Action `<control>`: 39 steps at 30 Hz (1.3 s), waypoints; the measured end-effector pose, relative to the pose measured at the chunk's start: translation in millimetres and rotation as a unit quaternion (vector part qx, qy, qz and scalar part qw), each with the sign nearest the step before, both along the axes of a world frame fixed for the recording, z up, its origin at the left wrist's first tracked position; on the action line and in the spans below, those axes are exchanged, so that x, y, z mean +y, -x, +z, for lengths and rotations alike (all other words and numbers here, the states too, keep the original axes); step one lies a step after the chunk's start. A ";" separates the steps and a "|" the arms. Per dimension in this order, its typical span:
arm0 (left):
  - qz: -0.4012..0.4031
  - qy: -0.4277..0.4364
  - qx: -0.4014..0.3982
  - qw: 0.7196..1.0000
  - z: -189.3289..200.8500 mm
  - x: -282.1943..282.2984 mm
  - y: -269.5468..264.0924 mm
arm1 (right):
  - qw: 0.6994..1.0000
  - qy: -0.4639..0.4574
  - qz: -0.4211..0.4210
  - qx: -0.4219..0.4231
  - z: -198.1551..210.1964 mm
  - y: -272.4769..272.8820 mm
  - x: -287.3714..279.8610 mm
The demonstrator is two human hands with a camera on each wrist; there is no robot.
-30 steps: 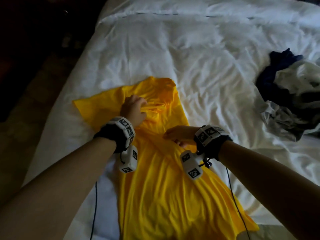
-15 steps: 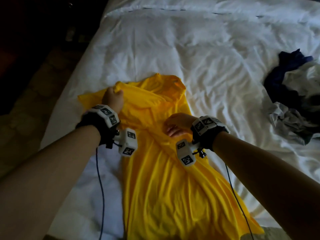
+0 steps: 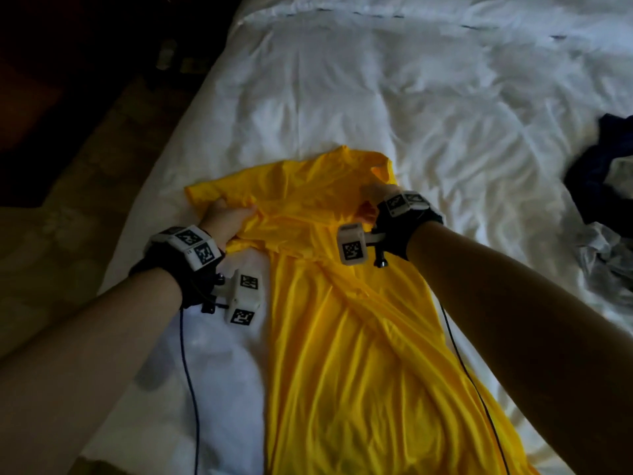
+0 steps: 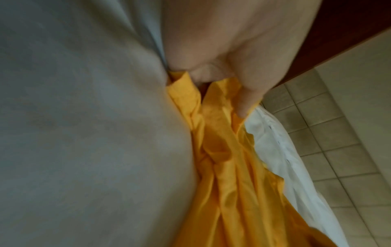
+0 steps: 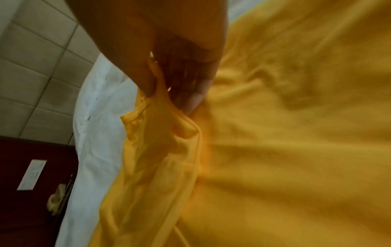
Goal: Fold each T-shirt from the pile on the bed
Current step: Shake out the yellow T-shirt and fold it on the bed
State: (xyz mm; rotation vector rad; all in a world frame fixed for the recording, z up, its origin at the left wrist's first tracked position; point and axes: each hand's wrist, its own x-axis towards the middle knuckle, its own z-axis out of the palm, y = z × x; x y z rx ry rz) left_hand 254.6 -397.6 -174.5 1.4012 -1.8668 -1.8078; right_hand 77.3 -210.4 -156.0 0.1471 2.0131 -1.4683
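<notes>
Head view dim overall; light falls from upper right onto crumpled white bed cover, brightest there. Floor and room at left nearly black. Forearms in shadow, right darker. Bright yellow T-shirt saturated, folds softly shaded. Slight motion softness; wide-angle bending at edges.
Left wrist view: strong blur, near white cover out of focus, left hand washed pale.
Right wrist view: right hand backlit, dark; yellow fabric smeared at right side, tiles curved by lens.
</notes>
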 end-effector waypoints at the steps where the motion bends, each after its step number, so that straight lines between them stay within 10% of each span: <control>1: 0.009 -0.004 0.002 1.000 0.9 -1.5 -0.6 | 1.000 -0.006 0.013 0.014 -0.9 3.2 -4.8; 9: 0.028 0.090 -0.026 0.995 6.7 -41.0 -9.8 | 0.986 -0.012 0.007 0.167 36.6 20.0 -62.2; 19: 0.031 0.202 -0.184 0.961 1.2 -33.8 -18.0 | 0.982 -0.010 0.157 0.103 -3.6 0.1 -81.4; 29: 0.049 -0.169 -0.034 0.984 30.1 -11.5 -46.5 | 0.987 -0.037 0.152 0.031 20.9 -29.2 -14.7; 39: 0.022 -0.003 -0.088 0.996 20.4 2.2 -58.6 | 0.958 -0.143 0.246 -0.014 9.7 -65.9 42.0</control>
